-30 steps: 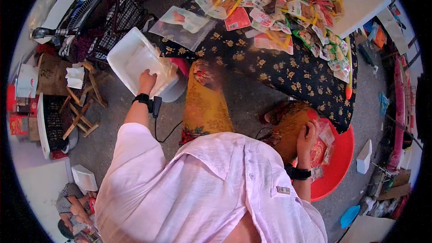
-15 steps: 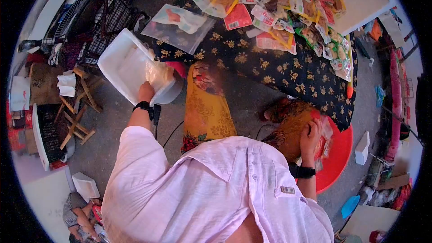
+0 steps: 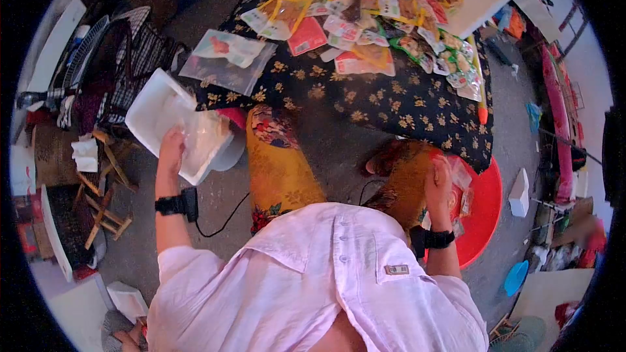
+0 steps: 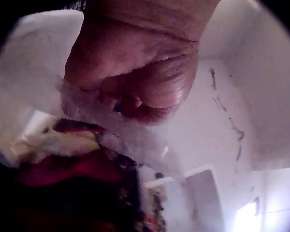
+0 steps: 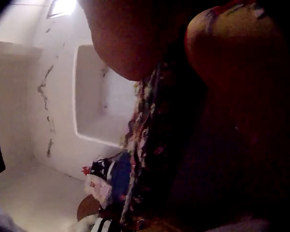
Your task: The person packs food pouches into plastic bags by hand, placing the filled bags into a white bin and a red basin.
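Observation:
Over the near side of a white tub (image 3: 145, 112), the left hand (image 3: 173, 151) has its fingers curled. In the left wrist view that hand (image 4: 130, 72) grips a sheet of clear plastic (image 4: 130, 140), which stretches out to both sides below the fist. Crumpled clear plastic (image 3: 207, 133) lies at the tub's right side. The right hand (image 3: 438, 184) rests by the knee, at the left rim of a red basin (image 3: 486, 215), with its fingers loosely bent and no item visible in it. Only a dark part of the right hand (image 5: 130, 43) shows in the right wrist view.
A floral cloth (image 3: 313, 98) ahead bears many food packets (image 3: 365, 13), a clear bag (image 3: 225, 58) and a white bin (image 3: 489, 0). A wooden folding stand (image 3: 101, 202) is at the left; a white block (image 3: 520, 193) and blue dish (image 3: 516, 278) lie at the right.
The left hand has drawn back and up from the tub's contents toward its near edge. The head view has shifted; the right hand has stayed by the knee.

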The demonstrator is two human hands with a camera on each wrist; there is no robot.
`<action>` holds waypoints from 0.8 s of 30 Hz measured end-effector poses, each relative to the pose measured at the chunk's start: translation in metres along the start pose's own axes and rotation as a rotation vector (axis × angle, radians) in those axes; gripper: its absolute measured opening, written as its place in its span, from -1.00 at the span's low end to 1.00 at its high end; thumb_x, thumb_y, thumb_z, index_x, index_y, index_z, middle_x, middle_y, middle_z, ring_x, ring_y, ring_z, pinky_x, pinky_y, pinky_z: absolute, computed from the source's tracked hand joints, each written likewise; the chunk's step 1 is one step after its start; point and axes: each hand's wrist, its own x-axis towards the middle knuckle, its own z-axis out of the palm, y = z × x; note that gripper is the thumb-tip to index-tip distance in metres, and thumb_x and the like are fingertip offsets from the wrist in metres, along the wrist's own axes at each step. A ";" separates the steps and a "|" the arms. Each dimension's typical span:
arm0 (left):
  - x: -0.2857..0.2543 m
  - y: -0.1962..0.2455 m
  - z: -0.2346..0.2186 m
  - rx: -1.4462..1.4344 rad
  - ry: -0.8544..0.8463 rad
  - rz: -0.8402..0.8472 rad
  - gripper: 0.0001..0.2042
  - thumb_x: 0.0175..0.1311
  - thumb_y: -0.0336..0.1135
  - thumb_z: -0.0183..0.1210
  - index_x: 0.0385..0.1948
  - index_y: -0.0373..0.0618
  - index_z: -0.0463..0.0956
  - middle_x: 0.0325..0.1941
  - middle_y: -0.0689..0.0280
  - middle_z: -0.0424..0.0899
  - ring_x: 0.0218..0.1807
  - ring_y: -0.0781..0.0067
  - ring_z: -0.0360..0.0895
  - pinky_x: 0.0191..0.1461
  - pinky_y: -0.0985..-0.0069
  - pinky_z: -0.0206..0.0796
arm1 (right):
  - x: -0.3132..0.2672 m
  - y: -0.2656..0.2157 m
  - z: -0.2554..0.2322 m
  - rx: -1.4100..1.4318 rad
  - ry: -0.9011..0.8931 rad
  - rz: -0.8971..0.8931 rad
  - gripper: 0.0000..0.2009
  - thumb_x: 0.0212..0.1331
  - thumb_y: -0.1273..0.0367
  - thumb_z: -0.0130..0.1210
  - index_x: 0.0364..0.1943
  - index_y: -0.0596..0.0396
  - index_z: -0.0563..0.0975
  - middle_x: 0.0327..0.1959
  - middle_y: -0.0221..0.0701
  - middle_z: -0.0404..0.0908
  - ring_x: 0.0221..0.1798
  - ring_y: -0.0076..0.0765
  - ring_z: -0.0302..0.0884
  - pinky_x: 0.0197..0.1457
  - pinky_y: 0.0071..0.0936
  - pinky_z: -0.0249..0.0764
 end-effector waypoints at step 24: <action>-0.067 0.116 0.241 -0.860 -0.946 -0.325 -0.75 0.02 -0.29 -0.01 -0.30 -0.25 0.36 -0.27 0.15 0.44 -0.17 0.26 0.36 -0.06 0.34 0.20 | 0.092 -0.085 0.052 1.525 -0.396 0.614 -0.94 -0.05 0.48 -0.03 -0.45 0.12 0.39 -0.57 -0.51 0.40 -0.52 -0.54 0.39 -0.46 -0.59 0.37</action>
